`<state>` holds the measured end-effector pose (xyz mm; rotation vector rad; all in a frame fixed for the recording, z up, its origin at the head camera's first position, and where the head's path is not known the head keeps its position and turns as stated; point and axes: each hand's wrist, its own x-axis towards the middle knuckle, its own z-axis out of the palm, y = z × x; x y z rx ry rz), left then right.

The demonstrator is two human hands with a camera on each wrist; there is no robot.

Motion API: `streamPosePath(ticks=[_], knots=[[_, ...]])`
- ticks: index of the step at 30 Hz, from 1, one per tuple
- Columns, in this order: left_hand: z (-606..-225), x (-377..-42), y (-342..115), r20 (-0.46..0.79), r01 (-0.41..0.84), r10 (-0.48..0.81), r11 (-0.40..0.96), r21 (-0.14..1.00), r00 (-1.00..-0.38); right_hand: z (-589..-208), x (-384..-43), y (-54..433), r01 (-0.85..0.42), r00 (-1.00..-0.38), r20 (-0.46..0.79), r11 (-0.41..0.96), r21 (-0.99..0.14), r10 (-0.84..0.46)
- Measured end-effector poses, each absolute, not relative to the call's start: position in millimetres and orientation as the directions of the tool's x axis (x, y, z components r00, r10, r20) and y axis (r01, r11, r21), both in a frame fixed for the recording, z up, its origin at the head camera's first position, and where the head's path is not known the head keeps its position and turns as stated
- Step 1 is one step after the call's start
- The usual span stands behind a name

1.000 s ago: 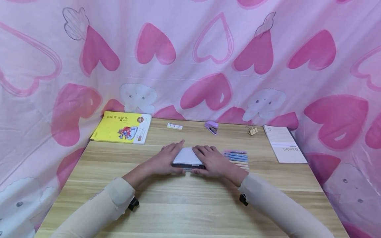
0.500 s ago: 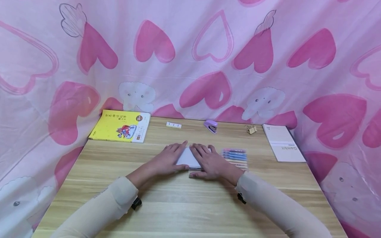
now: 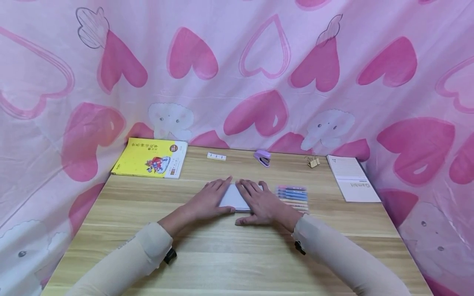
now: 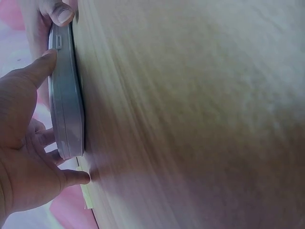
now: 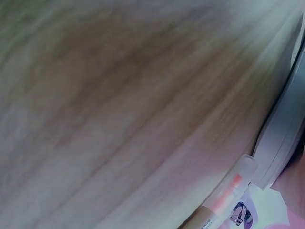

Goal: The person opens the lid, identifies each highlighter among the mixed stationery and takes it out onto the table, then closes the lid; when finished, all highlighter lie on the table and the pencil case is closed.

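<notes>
A flat, pale grey-white case (image 3: 234,198) lies on the table between both hands. In the left wrist view, the case (image 4: 67,105) has rounded ends, a seam along its side and a small latch; no gap shows at the seam. My left hand (image 3: 208,201) rests along its left side, with the thumb at the front edge and the fingers reaching to the back. From the right, my right hand (image 3: 261,203) lays extended fingers over the lid, its thumb low at the front. The right wrist view shows only the case's end (image 5: 281,138) and a sliver of hand.
A row of colored pens (image 3: 292,193) lies just right of the right hand. Along the back are a yellow book (image 3: 144,158), a small white block (image 3: 216,156), a purple stapler (image 3: 262,158), gold binder clips (image 3: 313,161) and a white notepad (image 3: 353,181). A heart-patterned curtain (image 3: 255,115) hangs behind.
The dark gap along the case's front has closed as the lid went down. My right thumb has moved slightly down toward the table; in the last half second the hands barely move.
</notes>
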<state>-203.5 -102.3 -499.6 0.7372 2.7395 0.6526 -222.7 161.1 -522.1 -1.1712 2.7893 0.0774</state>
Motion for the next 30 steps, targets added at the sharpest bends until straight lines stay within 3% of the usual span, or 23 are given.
streamPosePath(ticks=[30], knots=[[-502.0, -203.9, -103.3, -0.11, 0.418, 0.52, 0.78, 0.465, -0.847, -527.0, -224.1, 160.2, -0.709, -0.698, -0.145, 0.705, 0.004, -0.701]])
